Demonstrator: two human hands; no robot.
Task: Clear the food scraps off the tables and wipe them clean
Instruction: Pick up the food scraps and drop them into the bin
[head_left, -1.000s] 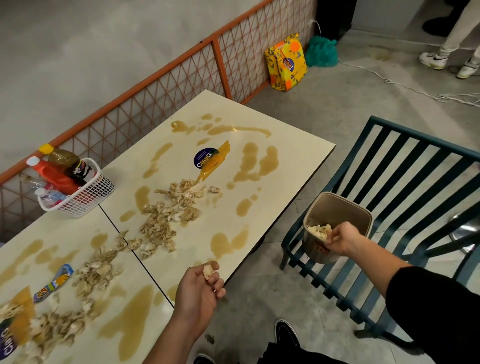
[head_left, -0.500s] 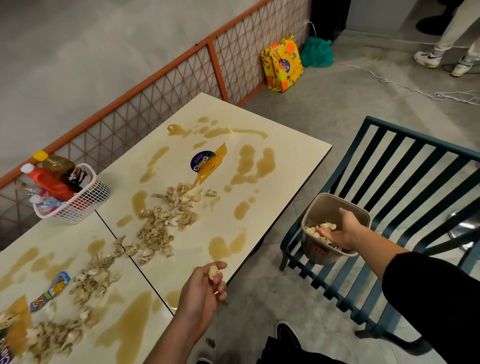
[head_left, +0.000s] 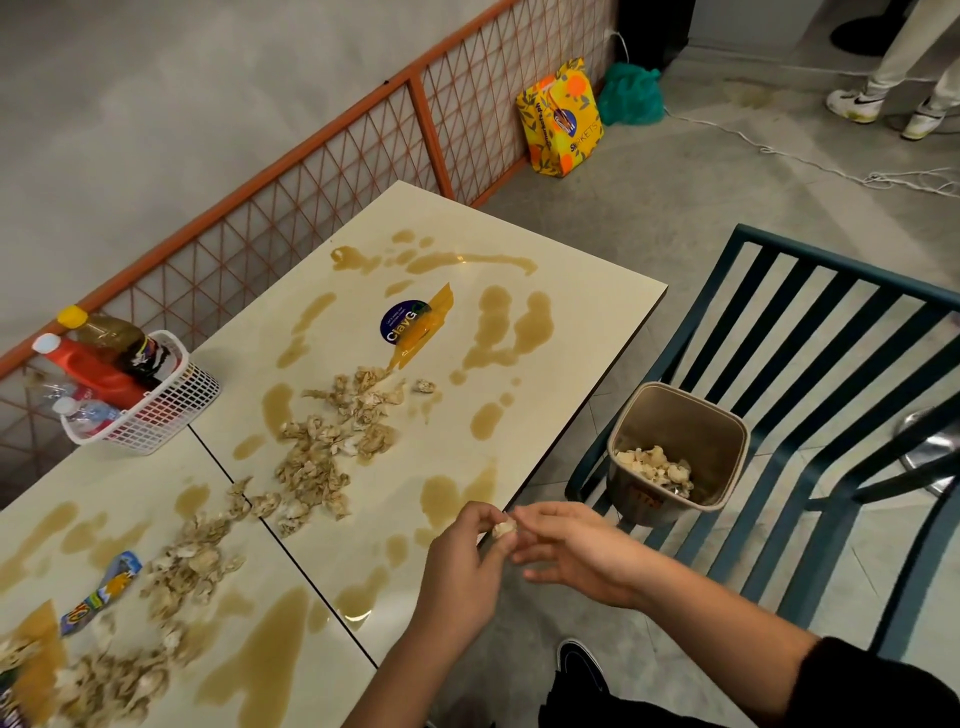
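Two cream tables (head_left: 571, 312) stand pushed together, smeared with brown spills. Pale food scraps (head_left: 322, 452) lie in a long trail across both tops. My left hand (head_left: 462, 566) pinches one scrap (head_left: 503, 529) just off the near table edge. My right hand (head_left: 576, 556) has come beside it, fingers relaxed, fingertips touching that scrap. A beige bin (head_left: 722, 467) with several scraps inside sits on the teal slatted chair (head_left: 810, 332) to the right of my hands.
A white basket (head_left: 156, 415) of sauce bottles stands at the tables' far edge by the orange mesh fence (head_left: 311, 171). Wrappers (head_left: 415, 325) and a small packet (head_left: 104, 590) lie on the tops. A yellow bag (head_left: 561, 119) and another person's shoes (head_left: 857, 104) are across the floor.
My right hand left the bin and swung left to meet my left hand, which rose slightly with the scrap. The view shifted a little.
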